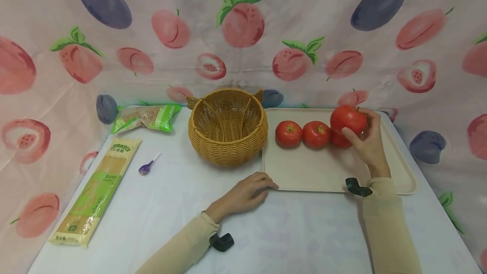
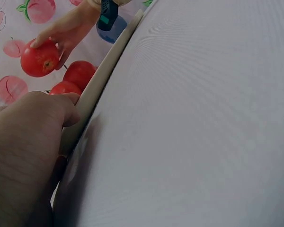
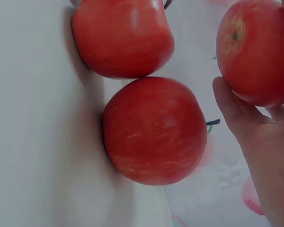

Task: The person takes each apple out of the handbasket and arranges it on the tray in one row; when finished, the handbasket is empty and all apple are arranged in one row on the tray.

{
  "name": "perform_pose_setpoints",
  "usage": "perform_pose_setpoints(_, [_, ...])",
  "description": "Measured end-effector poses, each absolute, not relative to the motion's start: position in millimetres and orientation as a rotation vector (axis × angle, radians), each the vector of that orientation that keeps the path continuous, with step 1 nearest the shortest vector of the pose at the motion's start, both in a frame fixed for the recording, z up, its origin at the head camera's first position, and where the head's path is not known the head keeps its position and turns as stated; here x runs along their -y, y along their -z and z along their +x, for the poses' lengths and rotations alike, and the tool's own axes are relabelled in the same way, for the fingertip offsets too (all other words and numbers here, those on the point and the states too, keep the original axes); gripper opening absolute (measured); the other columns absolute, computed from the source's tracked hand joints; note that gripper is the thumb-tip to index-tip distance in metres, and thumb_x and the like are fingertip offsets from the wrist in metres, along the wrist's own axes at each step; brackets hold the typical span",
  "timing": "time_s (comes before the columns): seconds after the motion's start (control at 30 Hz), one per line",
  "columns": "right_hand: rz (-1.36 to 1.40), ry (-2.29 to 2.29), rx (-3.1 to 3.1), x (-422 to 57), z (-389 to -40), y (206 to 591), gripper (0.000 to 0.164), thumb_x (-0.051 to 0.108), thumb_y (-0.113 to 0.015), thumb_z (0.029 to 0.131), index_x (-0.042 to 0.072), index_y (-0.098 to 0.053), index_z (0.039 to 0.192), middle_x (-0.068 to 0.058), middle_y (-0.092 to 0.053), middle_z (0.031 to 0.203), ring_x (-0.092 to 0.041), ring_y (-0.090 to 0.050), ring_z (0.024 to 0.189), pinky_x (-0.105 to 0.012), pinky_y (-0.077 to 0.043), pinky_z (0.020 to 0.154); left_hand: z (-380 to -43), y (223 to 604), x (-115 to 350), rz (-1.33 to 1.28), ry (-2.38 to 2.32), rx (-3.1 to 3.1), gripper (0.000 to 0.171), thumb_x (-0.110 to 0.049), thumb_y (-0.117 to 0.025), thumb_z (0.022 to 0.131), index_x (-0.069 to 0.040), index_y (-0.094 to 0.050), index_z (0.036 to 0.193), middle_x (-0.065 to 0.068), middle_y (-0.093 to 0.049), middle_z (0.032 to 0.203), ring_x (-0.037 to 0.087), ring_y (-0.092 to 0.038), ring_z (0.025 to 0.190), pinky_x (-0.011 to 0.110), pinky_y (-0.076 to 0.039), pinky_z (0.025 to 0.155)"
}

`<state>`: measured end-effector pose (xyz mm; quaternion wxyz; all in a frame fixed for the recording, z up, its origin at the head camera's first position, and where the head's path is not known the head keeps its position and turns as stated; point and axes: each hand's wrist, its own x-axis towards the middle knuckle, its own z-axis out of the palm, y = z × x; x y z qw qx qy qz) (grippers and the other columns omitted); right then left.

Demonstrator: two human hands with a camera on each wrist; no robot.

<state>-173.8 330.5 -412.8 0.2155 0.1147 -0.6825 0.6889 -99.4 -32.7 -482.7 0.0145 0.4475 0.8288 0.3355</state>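
My right hand (image 1: pixel 367 138) holds a red apple (image 1: pixel 347 118) raised at the tray's right half, thumb on its near side. In the right wrist view, fingers (image 3: pixel 229 106) support this held apple (image 3: pixel 258 52) from beneath. Below it, partly hidden in the head view, another apple (image 1: pixel 340 139) sits on the beige tray (image 1: pixel 304 172). Two more apples stand to its left, a middle apple (image 1: pixel 316 134) and a left apple (image 1: pixel 288 134), in a row. My left hand (image 1: pixel 247 193) grips the tray's front left corner, fingertips bent over the rim.
Left of the tray stands a wicker basket (image 1: pixel 228 145) with ear-like points on its rim. Farther left lie a green-and-clear food bag (image 1: pixel 146 118), a purple lollipop (image 1: pixel 146 167) and a long pasta packet (image 1: pixel 95 191). A fruit-print cloth (image 1: pixel 243 62) hangs behind the white table.
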Motion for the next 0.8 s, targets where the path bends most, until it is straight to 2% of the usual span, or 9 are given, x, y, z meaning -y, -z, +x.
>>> perform_pose_setpoints(0.13, [0.290, -1.906, 1.892, -333, -173, 413, 0.065, -0.015, -0.064, 0.074, 0.007, -0.039, 0.130, -0.003, -0.045, 0.129, -0.017, -0.048, 0.116, -0.013, -0.046, 0.090, -100, 482, 33, 1.384, -1.048, -2.577, 0.029, -0.013, -0.050, 0.095, -0.024, -0.061, 0.120, -0.010, -0.056, 0.115, 0.004, -0.050, 0.114, 0.023, -0.044, 0.098])
perform_pose_setpoints(0.43, [0.330, -1.951, 1.827, -338, -173, 413, 0.068, -0.022, -0.062, 0.070, 0.005, -0.038, 0.127, -0.008, -0.045, 0.132, -0.021, -0.042, 0.124, -0.015, -0.043, 0.097, -100, 483, 32, 1.386, -1.046, -2.579, 0.031, -0.010, -0.051, 0.094, -0.023, -0.061, 0.120, -0.010, -0.056, 0.115, 0.005, -0.050, 0.114, 0.023, -0.043, 0.098])
perform_pose_setpoints(0.7, [0.133, -1.825, 2.016, -344, -171, 409, 0.087, -0.015, -0.068, 0.071, 0.016, -0.029, 0.143, 0.000, -0.035, 0.135, -0.015, -0.040, 0.121, -0.008, -0.043, 0.091, -99, 483, 32, 1.389, -1.050, -2.577, 0.031, -0.010, -0.051, 0.094, -0.023, -0.061, 0.120, -0.010, -0.056, 0.115, 0.005, -0.050, 0.115, 0.024, -0.043, 0.099])
perform_pose_setpoints(0.8, [0.057, -1.766, 2.088, -347, -169, 406, 0.087, -0.011, -0.071, 0.072, 0.019, -0.033, 0.143, 0.002, -0.034, 0.137, -0.014, -0.039, 0.123, -0.006, -0.042, 0.092, -99, 483, 32, 1.388, -1.056, -2.572, 0.031, -0.010, -0.051, 0.094, -0.023, -0.061, 0.120, -0.010, -0.056, 0.115, 0.004, -0.050, 0.115, 0.024, -0.043, 0.099])
